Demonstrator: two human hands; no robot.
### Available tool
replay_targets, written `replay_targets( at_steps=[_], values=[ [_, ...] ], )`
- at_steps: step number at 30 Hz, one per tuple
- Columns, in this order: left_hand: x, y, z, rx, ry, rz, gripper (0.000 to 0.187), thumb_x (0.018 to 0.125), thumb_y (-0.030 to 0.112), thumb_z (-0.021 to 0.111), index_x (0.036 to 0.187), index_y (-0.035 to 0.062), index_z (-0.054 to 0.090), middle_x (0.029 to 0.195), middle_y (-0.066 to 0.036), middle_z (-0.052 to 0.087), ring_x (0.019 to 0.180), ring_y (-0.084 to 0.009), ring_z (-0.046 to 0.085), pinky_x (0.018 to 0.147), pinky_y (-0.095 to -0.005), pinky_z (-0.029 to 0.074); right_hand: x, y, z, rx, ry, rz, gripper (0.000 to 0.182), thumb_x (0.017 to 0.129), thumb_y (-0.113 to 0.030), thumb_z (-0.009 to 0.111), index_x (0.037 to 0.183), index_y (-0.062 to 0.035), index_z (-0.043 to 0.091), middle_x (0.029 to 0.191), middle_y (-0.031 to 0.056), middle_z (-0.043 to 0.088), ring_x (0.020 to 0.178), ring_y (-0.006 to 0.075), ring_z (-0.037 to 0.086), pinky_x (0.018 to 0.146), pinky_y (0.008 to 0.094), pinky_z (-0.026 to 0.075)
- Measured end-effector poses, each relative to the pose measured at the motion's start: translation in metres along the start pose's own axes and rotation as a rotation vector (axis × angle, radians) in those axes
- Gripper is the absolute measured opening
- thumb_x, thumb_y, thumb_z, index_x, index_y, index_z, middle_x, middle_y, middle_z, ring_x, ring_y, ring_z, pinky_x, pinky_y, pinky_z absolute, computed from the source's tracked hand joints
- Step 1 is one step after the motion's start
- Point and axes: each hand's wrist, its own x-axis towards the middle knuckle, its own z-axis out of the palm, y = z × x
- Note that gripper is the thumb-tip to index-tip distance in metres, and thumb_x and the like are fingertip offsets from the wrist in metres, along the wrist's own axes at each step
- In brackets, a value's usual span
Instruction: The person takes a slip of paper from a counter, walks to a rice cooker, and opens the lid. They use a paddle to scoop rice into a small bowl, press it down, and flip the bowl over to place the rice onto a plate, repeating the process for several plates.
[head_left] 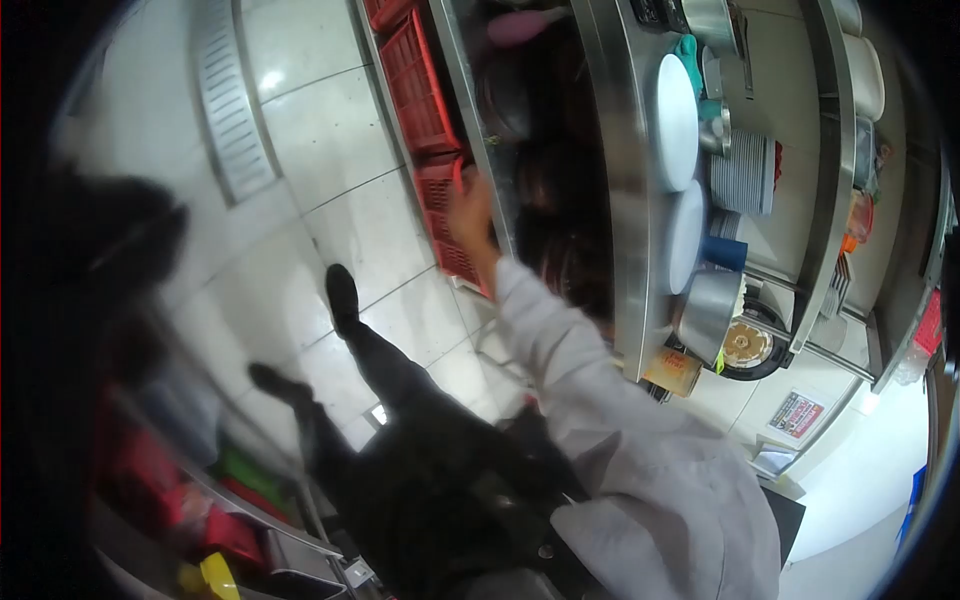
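Observation:
My right hand (472,215), blurred by motion, is at the end of a light grey sleeve (570,350). It is at the edge of a red slatted crate (437,200), beside the steel shelf unit (625,150). Its fingers are smeared, so whether they grip the crate or hold anything cannot be made out. A second red crate (415,85) lines up with the first one, low by the floor. My left hand does not show.
White plates (677,120), stacked dishes (742,172) and a steel pot (708,318) stand on the steel unit. A floor drain (232,110) crosses the tiles. A blurred dark shape (110,230) fills the left side. Coloured items, one yellow (218,577), are at the lower left.

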Motion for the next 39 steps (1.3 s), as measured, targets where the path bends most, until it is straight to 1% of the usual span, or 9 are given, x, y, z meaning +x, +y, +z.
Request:
replay_targets(
  at_steps=[2,11,14,16,26,29,31,34,39],
  values=[
    [-0.003,-0.001,0.004,-0.03,-0.002,-0.028,0.046,0.089,0.037,0.072,0.115,0.0017,0.059,0.098,-0.015,0.066,0.083,-0.0401,0.063,0.072,-0.0503,0.047,0.088,-0.002,-0.024,0.15,0.301,0.437,0.049,0.089,-0.032,0.067,0.115,0.0084,0.057,0.104,0.0286,0.062,0.095,0.0417,0.06,0.084,0.0452,0.048],
    [-0.072,-0.015,0.035,0.203,-0.161,-0.244,0.06,0.081,0.055,0.068,0.118,0.0082,0.063,0.114,-0.012,0.065,0.109,-0.038,0.058,0.091,-0.0621,0.037,0.212,0.032,-0.046,0.796,0.146,1.694,0.098,0.063,-0.076,0.078,0.14,-0.0245,0.044,0.128,0.0075,0.048,0.105,0.0284,0.049,0.081,0.0409,0.045],
    [-0.072,-0.014,0.03,0.179,-0.235,-0.304,0.072,0.073,0.062,0.07,0.124,0.0116,0.062,0.123,-0.012,0.062,0.118,-0.0373,0.053,0.094,-0.0649,0.034,0.197,0.032,-0.043,0.847,0.205,1.545,0.103,0.058,-0.077,0.08,0.139,-0.0232,0.045,0.129,0.0061,0.047,0.107,0.0269,0.048,0.08,0.0392,0.044],
    [-0.067,-0.014,0.035,0.205,-0.352,-0.321,0.08,0.068,0.065,0.072,0.128,0.0134,0.061,0.129,-0.012,0.059,0.123,-0.0373,0.051,0.096,-0.0656,0.033,0.203,0.017,-0.049,0.946,0.307,1.691,0.071,0.063,-0.052,0.091,0.122,-0.026,0.06,0.124,-0.0004,0.051,0.104,0.0231,0.049,0.079,0.0374,0.045],
    [-0.05,-0.004,0.028,0.278,-0.726,-0.518,0.083,0.069,0.065,0.07,0.133,0.0146,0.058,0.136,-0.011,0.055,0.13,-0.0369,0.045,0.099,-0.0671,0.031,0.201,0.041,-0.056,1.488,0.698,0.829,0.045,0.086,-0.019,0.077,0.126,-0.0065,0.061,0.133,0.0138,0.059,0.12,0.0285,0.058,0.1,0.0431,0.051],
    [-0.058,-0.003,0.034,0.226,-0.658,-0.519,0.084,0.07,0.065,0.069,0.136,0.0152,0.055,0.139,-0.011,0.054,0.133,-0.0367,0.043,0.1,-0.0677,0.029,0.182,0.04,-0.058,1.673,0.612,0.756,0.046,0.089,-0.014,0.073,0.131,-0.0037,0.058,0.132,0.0146,0.06,0.124,0.0294,0.056,0.102,0.0442,0.05],
    [-0.073,-0.011,0.046,0.119,-0.487,-0.451,0.086,0.073,0.066,0.066,0.142,0.0165,0.05,0.143,-0.01,0.051,0.137,-0.0362,0.041,0.103,-0.0688,0.026,0.143,0.027,-0.069,1.983,0.197,0.64,0.047,0.09,-0.014,0.072,0.133,-0.0048,0.056,0.132,0.0139,0.06,0.128,0.0292,0.053,0.106,0.0451,0.047],
    [-0.069,-0.009,0.046,0.274,-0.86,-0.53,0.088,0.076,0.067,0.062,0.146,0.017,0.044,0.146,-0.01,0.049,0.138,-0.036,0.039,0.106,-0.0691,0.023,0.088,-0.052,-0.085,1.834,0.351,0.838,0.05,0.091,-0.012,0.069,0.137,-0.002,0.052,0.136,0.015,0.058,0.126,0.0299,0.054,0.114,0.047,0.039],
    [-0.059,0.001,0.035,0.248,-0.654,-0.464,0.086,0.077,0.066,0.061,0.146,0.0175,0.044,0.145,-0.01,0.049,0.136,-0.0337,0.042,0.104,-0.0662,0.027,0.076,-0.13,-0.08,1.597,-0.108,0.764,0.058,0.088,-0.001,0.07,0.141,-0.0039,0.047,0.137,0.0099,0.054,0.124,0.0251,0.054,0.112,0.0416,0.041]
  ],
)
